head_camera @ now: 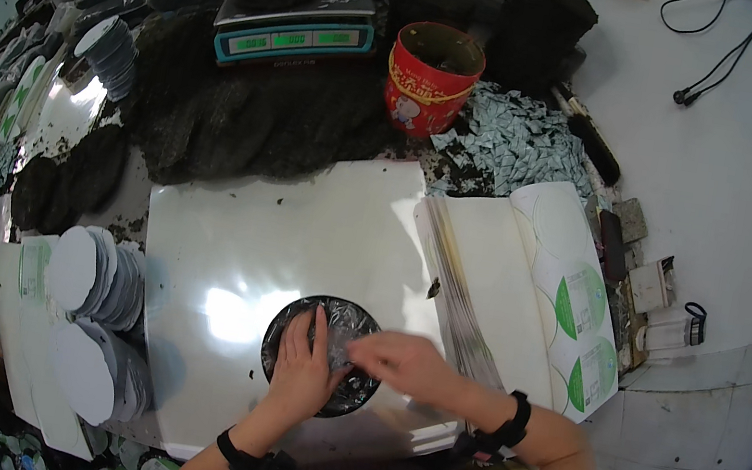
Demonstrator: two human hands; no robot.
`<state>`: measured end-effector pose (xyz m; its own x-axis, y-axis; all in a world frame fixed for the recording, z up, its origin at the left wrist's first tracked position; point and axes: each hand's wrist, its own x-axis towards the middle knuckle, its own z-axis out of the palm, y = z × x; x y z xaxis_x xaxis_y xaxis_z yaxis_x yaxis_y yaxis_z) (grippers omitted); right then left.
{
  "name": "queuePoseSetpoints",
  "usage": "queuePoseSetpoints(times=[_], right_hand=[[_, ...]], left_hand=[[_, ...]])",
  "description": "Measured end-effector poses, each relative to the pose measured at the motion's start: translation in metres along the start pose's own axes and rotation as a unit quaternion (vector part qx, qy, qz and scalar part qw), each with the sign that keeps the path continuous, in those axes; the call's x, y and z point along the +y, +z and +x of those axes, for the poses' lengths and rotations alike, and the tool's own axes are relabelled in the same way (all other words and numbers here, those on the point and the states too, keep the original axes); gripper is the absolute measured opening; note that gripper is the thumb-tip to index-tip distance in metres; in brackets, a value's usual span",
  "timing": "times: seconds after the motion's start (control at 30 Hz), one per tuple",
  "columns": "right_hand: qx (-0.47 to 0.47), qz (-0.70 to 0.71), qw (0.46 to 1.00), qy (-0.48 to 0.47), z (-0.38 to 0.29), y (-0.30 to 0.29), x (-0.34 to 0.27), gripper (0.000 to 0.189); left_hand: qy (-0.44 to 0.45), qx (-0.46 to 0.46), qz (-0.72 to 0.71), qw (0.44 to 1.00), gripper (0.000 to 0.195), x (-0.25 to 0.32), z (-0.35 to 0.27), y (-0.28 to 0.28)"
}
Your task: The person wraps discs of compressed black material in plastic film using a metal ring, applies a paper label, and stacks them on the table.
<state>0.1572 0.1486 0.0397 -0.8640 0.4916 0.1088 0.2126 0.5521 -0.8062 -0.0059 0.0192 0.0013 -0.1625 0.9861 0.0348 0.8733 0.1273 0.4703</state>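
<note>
A round, flat dark disc wrapped in clear plastic film (352, 395) lies on the glossy white work surface in front of me. My left hand (308, 360) rests flat on the disc, fingers pointing away from me and slightly apart. At the disc's right side, my right hand (400, 364) has its fingers bent together at the film; they are slightly blurred, and whether they pinch a piece of film cannot be made out. Both wrists wear black bands.
Stacks of round white discs (73, 270) stand on the left. Printed sheets (543, 289) lie on the right. Farther back are a digital scale (293, 40), a red bucket (429, 86), many small pale packets (528, 145) and dark sheets (241, 113). Other people are at the far left and top.
</note>
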Motion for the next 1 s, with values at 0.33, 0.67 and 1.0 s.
queuePoseSetpoints(times=[0.33, 0.67, 1.0], right_hand=[[0.16, -0.557, 0.803, 0.14, 0.139, -0.161, 0.224, 0.007], [0.27, -0.274, 0.898, 0.214, 0.128, -0.144, 0.187, 0.02], [0.22, -0.356, 0.875, 0.242, 0.16, -0.165, 0.195, 0.017]], left_hand=[[0.021, -0.013, -0.013, 1.0, 0.092, 0.005, -0.006, -0.001], [0.021, 0.0, -0.018, 1.0, 0.075, 0.003, 0.003, -0.007], [0.036, 0.021, -0.017, 0.999, 0.084, 0.003, -0.001, -0.005]])
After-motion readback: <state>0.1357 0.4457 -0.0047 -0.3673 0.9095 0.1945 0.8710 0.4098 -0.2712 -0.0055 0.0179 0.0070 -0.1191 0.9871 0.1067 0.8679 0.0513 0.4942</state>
